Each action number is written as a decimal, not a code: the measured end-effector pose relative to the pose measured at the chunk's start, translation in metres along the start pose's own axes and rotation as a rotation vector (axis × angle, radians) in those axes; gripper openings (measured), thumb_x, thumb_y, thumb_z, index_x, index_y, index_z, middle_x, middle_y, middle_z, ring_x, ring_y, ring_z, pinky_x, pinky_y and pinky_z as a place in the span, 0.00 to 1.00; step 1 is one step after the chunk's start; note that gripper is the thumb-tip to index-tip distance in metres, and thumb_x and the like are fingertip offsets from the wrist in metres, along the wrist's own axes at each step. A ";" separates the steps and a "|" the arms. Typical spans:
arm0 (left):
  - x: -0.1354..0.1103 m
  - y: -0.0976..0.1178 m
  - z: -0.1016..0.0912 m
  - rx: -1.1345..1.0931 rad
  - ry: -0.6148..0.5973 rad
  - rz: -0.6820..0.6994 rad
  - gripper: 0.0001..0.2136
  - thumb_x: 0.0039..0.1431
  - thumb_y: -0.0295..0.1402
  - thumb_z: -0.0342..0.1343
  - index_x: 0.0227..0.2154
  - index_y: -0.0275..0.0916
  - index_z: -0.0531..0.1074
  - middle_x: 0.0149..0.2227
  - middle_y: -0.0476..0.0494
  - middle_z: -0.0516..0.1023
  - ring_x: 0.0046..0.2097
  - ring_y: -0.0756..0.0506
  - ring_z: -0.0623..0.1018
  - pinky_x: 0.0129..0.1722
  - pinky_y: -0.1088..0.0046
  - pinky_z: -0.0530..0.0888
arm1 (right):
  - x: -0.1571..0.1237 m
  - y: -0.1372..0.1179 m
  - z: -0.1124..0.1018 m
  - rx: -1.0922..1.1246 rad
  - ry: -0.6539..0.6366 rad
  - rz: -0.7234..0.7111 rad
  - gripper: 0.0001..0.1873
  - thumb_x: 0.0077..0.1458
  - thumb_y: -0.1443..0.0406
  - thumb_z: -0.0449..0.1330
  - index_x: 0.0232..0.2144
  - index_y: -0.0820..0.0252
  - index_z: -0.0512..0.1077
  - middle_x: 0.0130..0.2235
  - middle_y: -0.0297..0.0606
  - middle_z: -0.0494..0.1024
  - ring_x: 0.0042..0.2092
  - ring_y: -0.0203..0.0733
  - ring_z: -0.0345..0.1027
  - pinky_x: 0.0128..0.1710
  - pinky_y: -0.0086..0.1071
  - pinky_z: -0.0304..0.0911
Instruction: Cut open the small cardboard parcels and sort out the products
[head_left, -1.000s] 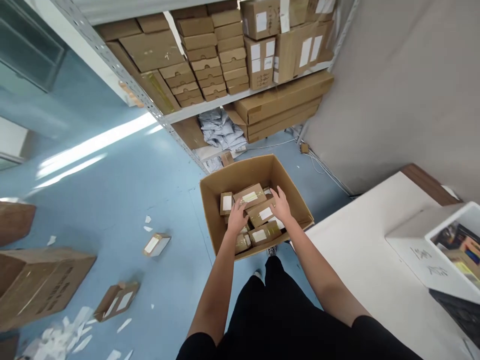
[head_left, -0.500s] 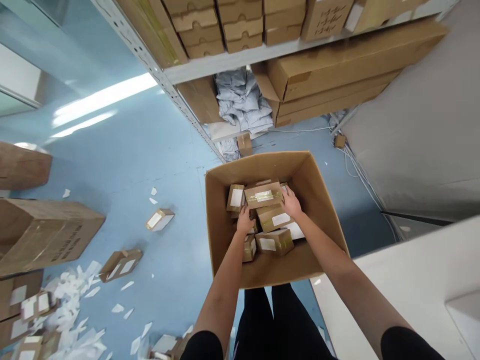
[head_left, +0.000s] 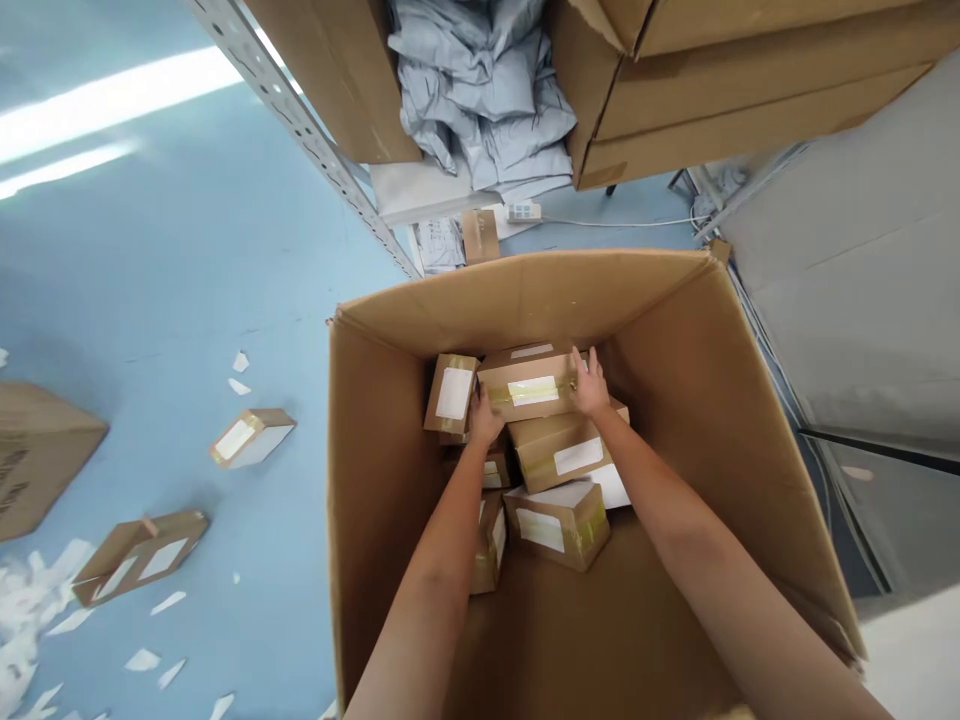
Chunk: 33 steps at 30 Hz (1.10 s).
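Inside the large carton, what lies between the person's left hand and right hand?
The head view shows a taped box with a white label between the left hand and the right hand.

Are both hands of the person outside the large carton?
No, the left hand and right hand are inside the large carton, at opposite ends of a taped box.

I'm working in what's looking like a parcel storeroom or packing room! Up ahead, a perforated metal rack (head_left: 292, 120) is holding crumpled grey mailing bags (head_left: 491, 95), with long cardboard cartons (head_left: 750, 95) lying stacked beside them. Right in front of me, a big open carton (head_left: 382, 480) is holding taped parcels (head_left: 574, 525), white labels (head_left: 541, 530) showing on their sides. And over to the left, torn paper scraps (head_left: 141, 660) are littering the blue floor (head_left: 187, 280), where another labelled parcel (head_left: 255, 440) is lying.
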<state>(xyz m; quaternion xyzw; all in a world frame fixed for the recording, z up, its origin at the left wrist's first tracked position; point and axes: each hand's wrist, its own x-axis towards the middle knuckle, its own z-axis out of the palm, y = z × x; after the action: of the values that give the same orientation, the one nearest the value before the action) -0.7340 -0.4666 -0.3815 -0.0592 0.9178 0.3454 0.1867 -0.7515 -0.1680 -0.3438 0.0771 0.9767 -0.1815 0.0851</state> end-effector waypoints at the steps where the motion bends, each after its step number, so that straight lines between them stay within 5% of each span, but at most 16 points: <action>1: 0.011 0.000 0.002 -0.011 0.017 -0.005 0.52 0.49 0.30 0.69 0.75 0.40 0.48 0.72 0.30 0.61 0.69 0.34 0.67 0.67 0.58 0.68 | 0.009 0.005 0.005 0.010 0.005 -0.008 0.52 0.55 0.65 0.64 0.76 0.53 0.46 0.78 0.48 0.37 0.69 0.67 0.54 0.64 0.55 0.60; 5: 0.039 0.011 -0.001 -0.089 0.008 -0.058 0.57 0.46 0.30 0.72 0.75 0.40 0.45 0.70 0.31 0.65 0.68 0.35 0.70 0.67 0.61 0.69 | 0.032 0.012 0.019 0.104 -0.088 -0.019 0.51 0.53 0.62 0.67 0.75 0.57 0.53 0.73 0.53 0.52 0.64 0.61 0.65 0.63 0.46 0.63; 8: 0.036 0.023 -0.009 -0.109 0.043 -0.077 0.54 0.46 0.29 0.72 0.75 0.43 0.49 0.65 0.33 0.70 0.64 0.35 0.73 0.64 0.58 0.71 | 0.026 0.004 0.018 0.163 -0.092 0.015 0.51 0.53 0.61 0.69 0.74 0.57 0.54 0.68 0.55 0.61 0.61 0.60 0.68 0.61 0.45 0.65; 13: -0.005 0.056 -0.043 -0.027 0.120 -0.105 0.48 0.49 0.29 0.70 0.72 0.47 0.56 0.63 0.34 0.67 0.62 0.33 0.73 0.63 0.55 0.72 | -0.018 -0.027 -0.020 0.129 -0.010 0.035 0.53 0.51 0.59 0.72 0.73 0.52 0.54 0.73 0.57 0.48 0.65 0.67 0.63 0.61 0.52 0.64; 19: -0.069 0.113 -0.120 0.072 0.137 -0.004 0.44 0.52 0.28 0.68 0.71 0.48 0.57 0.74 0.33 0.51 0.67 0.28 0.68 0.65 0.49 0.70 | -0.074 -0.076 -0.111 0.059 0.026 0.056 0.51 0.52 0.58 0.73 0.73 0.45 0.56 0.77 0.50 0.30 0.64 0.66 0.66 0.55 0.49 0.70; 27: -0.158 0.206 -0.235 0.136 0.171 0.269 0.45 0.54 0.34 0.68 0.73 0.51 0.53 0.78 0.36 0.41 0.69 0.27 0.66 0.63 0.49 0.71 | -0.168 -0.138 -0.283 0.000 0.135 0.021 0.55 0.52 0.58 0.74 0.74 0.37 0.50 0.77 0.41 0.16 0.63 0.68 0.67 0.52 0.49 0.73; 33: -0.217 0.293 -0.280 0.217 0.150 0.537 0.45 0.58 0.35 0.66 0.74 0.51 0.49 0.79 0.38 0.41 0.71 0.29 0.63 0.65 0.49 0.68 | -0.260 -0.146 -0.376 -0.016 0.285 0.208 0.59 0.49 0.62 0.76 0.74 0.35 0.49 0.76 0.38 0.14 0.68 0.68 0.60 0.59 0.49 0.68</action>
<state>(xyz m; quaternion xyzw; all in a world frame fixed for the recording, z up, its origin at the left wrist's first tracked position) -0.6875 -0.4334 0.0745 0.1806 0.9435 0.2767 0.0254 -0.5766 -0.1952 0.1020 0.2022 0.9669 -0.1514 -0.0352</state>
